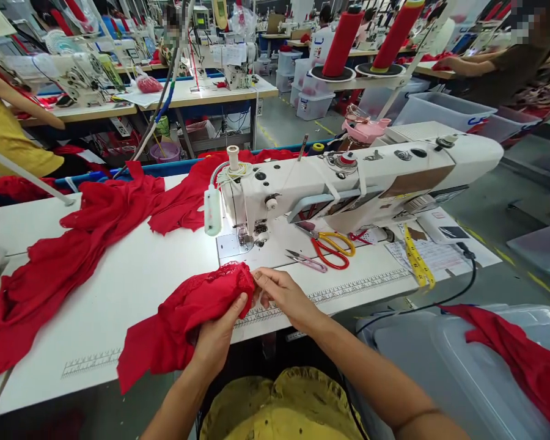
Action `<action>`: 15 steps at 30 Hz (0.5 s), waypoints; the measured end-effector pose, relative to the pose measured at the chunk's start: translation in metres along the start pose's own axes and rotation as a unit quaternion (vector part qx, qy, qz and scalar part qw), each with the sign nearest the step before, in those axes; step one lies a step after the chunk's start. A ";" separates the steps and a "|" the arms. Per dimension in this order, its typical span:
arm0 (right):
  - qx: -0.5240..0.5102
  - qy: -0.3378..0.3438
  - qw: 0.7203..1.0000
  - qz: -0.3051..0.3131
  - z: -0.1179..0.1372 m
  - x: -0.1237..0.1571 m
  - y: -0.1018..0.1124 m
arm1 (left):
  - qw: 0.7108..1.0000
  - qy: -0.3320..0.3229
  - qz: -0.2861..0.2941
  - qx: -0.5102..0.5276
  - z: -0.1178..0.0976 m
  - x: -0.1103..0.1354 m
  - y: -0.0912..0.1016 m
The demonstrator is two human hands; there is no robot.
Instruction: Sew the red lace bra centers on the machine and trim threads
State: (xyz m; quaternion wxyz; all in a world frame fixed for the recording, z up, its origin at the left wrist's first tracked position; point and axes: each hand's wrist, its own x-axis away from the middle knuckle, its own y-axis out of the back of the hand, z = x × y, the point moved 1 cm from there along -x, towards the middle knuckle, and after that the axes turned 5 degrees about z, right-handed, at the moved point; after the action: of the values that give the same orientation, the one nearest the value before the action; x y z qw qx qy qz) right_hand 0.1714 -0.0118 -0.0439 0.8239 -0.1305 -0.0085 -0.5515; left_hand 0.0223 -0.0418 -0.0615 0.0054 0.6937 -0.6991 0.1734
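A red garment with lace trim (197, 305) is held up over the front edge of the white table, its lower end hanging past that edge. My left hand (217, 333) grips it from below, thumb on top of the cloth. At the lace edge my right hand (279, 293) pinches the garment's right end between thumb and fingers. Just behind the cloth stands a white sewing machine (302, 183); its needle and presser foot (246, 237) are apart from the garment. Thread snips (307, 261) and scissors with red and yellow handles (332, 249) lie right of the hands.
More red fabric (73, 244) stretches across the table's left side. A yellow tape measure (417, 260) lies on papers at the right. Red thread cones (343, 43) stand behind the machine. A lidded plastic bin (421, 360) carries red cloth (513, 348). Other people work at tables beyond.
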 end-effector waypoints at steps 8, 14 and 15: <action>0.008 0.085 0.995 -0.043 0.004 0.000 0.005 | 0.914 0.153 0.316 -0.204 -0.044 0.051 0.048; -0.002 0.119 0.990 0.070 0.016 0.010 0.004 | 0.884 -0.171 0.122 -0.417 -0.117 0.013 0.059; 0.006 0.120 0.989 0.087 0.019 0.011 0.004 | 0.864 -0.185 0.156 -0.441 -0.120 0.000 0.055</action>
State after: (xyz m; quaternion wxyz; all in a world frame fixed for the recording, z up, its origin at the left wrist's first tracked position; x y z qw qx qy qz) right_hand 0.1821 -0.0156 -0.0248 0.8647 -0.0584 0.0982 -0.4891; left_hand -0.0590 -0.0131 0.0386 0.1539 0.5202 -0.7900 -0.2856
